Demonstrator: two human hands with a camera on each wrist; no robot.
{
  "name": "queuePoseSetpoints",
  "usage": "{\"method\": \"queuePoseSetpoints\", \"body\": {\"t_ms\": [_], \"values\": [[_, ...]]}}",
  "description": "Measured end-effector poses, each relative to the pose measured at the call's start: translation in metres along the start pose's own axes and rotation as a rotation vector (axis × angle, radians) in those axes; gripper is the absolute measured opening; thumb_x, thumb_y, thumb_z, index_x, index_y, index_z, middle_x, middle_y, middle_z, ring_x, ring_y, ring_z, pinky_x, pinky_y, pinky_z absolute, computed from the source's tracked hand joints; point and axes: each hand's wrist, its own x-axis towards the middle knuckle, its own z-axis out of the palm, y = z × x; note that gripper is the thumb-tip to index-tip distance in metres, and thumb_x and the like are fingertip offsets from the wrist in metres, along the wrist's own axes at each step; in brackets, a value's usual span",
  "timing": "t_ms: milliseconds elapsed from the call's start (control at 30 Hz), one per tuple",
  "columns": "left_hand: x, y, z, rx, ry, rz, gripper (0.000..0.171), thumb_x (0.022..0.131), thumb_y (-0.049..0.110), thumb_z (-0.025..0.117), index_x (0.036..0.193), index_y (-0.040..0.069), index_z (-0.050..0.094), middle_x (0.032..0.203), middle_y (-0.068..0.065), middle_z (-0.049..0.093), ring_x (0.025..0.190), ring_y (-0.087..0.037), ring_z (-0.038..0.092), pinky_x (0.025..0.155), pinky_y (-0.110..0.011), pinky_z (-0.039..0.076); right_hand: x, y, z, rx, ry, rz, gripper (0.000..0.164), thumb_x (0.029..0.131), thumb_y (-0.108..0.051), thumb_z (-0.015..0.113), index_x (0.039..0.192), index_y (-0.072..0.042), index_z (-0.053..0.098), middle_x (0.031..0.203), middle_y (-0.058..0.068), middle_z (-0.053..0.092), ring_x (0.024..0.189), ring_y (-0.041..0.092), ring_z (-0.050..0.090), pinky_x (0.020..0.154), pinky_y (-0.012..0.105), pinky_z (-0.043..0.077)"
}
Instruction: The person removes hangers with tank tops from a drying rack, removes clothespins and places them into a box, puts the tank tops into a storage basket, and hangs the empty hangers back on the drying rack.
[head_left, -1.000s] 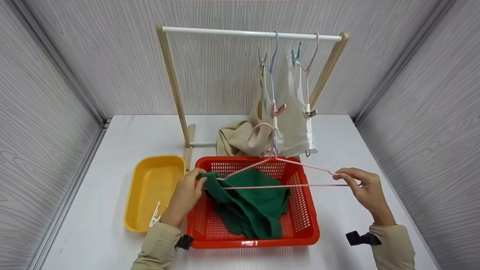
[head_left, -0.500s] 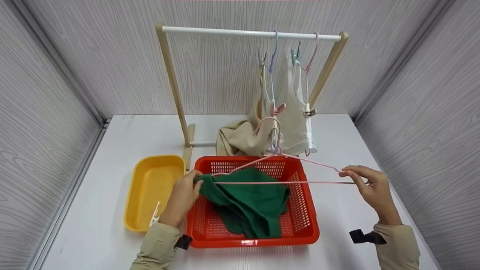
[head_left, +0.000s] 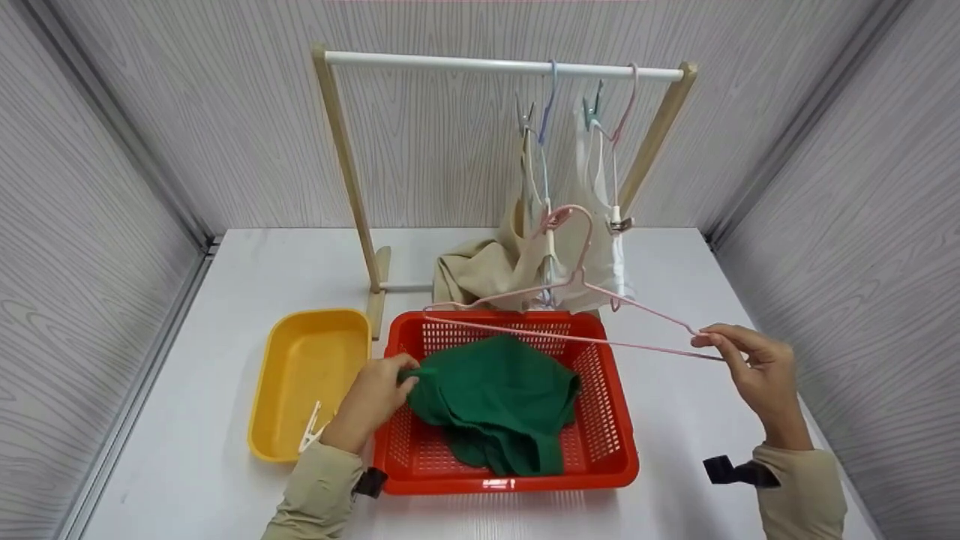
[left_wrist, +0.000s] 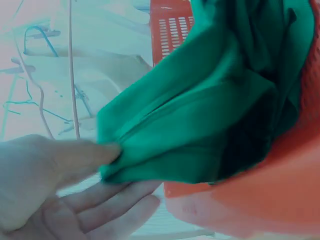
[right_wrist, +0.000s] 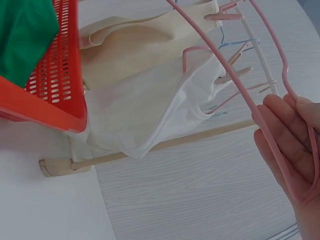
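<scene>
My left hand pinches a corner of a green cloth garment between thumb and fingers. Most of that garment lies bunched in a red perforated basket; the left wrist view shows the held corner of the green cloth drawn out over the basket's side. A pink clothes hanger is held up at its right end by my right hand, with its hook up and its other end free above the basket. In the right wrist view the hanger's end loops across my right palm, under the thumb.
Behind the basket stands a rack with a white rail and wooden legs. A beige cloth and a white cloth hang there on hangers with clothespins. A yellow tub at left holds a white clothespin.
The hanger's left end has come away from the green cloth, and the hanger has risen. My right hand has shifted right and slightly up; my left hand still holds the cloth, slightly lower.
</scene>
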Motion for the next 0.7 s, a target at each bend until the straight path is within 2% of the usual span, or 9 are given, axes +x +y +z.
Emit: {"method": "queuePoseSetpoints", "body": {"t_ms": [100,200,267,433,500,567,667,700], "values": [[-0.001,0.001,0.001,-0.036,-0.212,0.029,0.017,0.09,0.013,0.065,0.105,0.004,0.07,0.099,-0.011,0.071,0.084,-0.018,0.061,0.086,-0.039,0.059,0.002,-0.002,0.005,-0.017,-0.01,-0.004,0.013,0.081,0.022,0.058,0.088,0.016,0.067,0.088,-0.02,0.073,0.086,-0.005,0.07,0.058,0.004,0.044],[-0.002,0.0,0.004,-0.074,-0.325,0.063,0.02,0.093,0.017,0.063,0.105,0.003,0.07,0.097,-0.01,0.071,0.082,-0.016,0.061,0.084,-0.038,0.059,0.005,-0.003,0.01,-0.055,-0.025,-0.011,0.015,0.081,0.021,0.059,0.089,0.014,0.069,0.09,-0.023,0.072,0.087,-0.007,0.069,0.075,0.005,0.051],[-0.002,-0.001,0.006,-0.089,-0.336,0.07,0.021,0.094,0.018,0.061,0.105,0.003,0.07,0.094,-0.01,0.07,0.079,-0.015,0.06,0.082,-0.037,0.059,0.006,-0.004,0.014,-0.073,-0.029,-0.011,0.016,0.08,0.021,0.06,0.09,0.013,0.069,0.091,-0.024,0.071,0.088,-0.008,0.068,0.079,0.005,0.052],[-0.001,-0.002,0.008,-0.075,-0.308,0.095,0.021,0.095,0.018,0.059,0.105,0.002,0.069,0.097,-0.011,0.07,0.082,-0.016,0.06,0.083,-0.038,0.058,0.007,-0.007,0.026,-0.133,-0.04,0.0,0.018,0.08,0.02,0.061,0.093,0.011,0.069,0.095,-0.029,0.068,0.09,-0.013,0.066,0.084,0.005,0.051],[-0.001,-0.002,0.008,-0.069,-0.295,0.104,0.021,0.096,0.018,0.058,0.105,0.002,0.069,0.099,-0.012,0.071,0.085,-0.018,0.06,0.085,-0.04,0.058,0.008,-0.008,0.031,-0.16,-0.047,0.0,0.019,0.079,0.019,0.062,0.094,0.011,0.069,0.093,-0.02,0.072,0.091,-0.015,0.065,0.085,0.005,0.05],[0.0,-0.003,0.009,-0.07,-0.285,0.112,0.021,0.096,0.017,0.058,0.106,0.002,0.069,0.101,-0.013,0.071,0.087,-0.019,0.061,0.087,-0.041,0.057,0.01,-0.01,0.038,-0.177,-0.055,-0.006,0.02,0.078,0.02,0.062,0.094,0.01,0.069,0.088,-0.004,0.077,0.092,-0.016,0.064,0.085,0.005,0.05],[0.001,-0.002,0.009,-0.072,-0.276,0.091,0.021,0.096,0.017,0.058,0.107,0.002,0.069,0.102,-0.012,0.07,0.087,-0.019,0.06,0.089,-0.041,0.057,0.012,-0.014,0.047,-0.196,-0.061,-0.018,0.021,0.077,0.021,0.063,0.094,0.01,0.069,0.083,0.021,0.074,0.093,-0.018,0.063,0.085,0.004,0.049],[0.001,-0.001,0.009,-0.071,-0.274,0.086,0.021,0.096,0.017,0.058,0.108,0.002,0.068,0.102,-0.012,0.07,0.087,-0.019,0.06,0.089,-0.041,0.057,0.013,-0.016,0.05,-0.201,-0.061,-0.021,0.021,0.077,0.021,0.063,0.094,0.011,0.069,0.083,0.025,0.073,0.094,-0.019,0.062,0.085,0.003,0.049]]}}
